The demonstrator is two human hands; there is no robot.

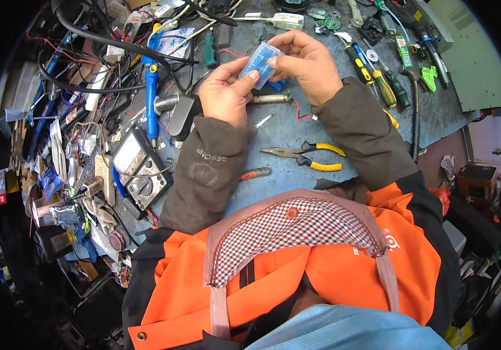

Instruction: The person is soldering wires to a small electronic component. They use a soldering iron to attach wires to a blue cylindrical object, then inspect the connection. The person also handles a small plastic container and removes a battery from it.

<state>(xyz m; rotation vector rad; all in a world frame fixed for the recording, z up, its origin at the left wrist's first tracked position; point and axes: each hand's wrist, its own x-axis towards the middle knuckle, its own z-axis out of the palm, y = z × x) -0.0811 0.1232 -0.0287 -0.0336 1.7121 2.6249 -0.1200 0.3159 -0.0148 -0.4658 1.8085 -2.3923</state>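
Note:
My left hand (224, 93) and my right hand (309, 70) both grip a small clear plastic case (258, 62) with blue pieces inside, thumbs pressed on its face. Just below them lies a pale cylindrical part (271, 98) with a red wire, beside something blue partly hidden by the hands. A small thin metal tool (265, 119) rests by my left sleeve. Long-nose pliers (320, 165) with yellow and black handles lie below my hands, and a red-handled tool (255, 173) is partly covered by my left sleeve.
At left are a blue rod-shaped tool (150, 99), an analog multimeter (142, 178), black cables and dense clutter. Screwdrivers (384, 87) and a green cloth scrap (429, 77) lie at right, beside a metal cabinet (478, 64). Several small parts line the back of the blue-grey worktop (379, 125).

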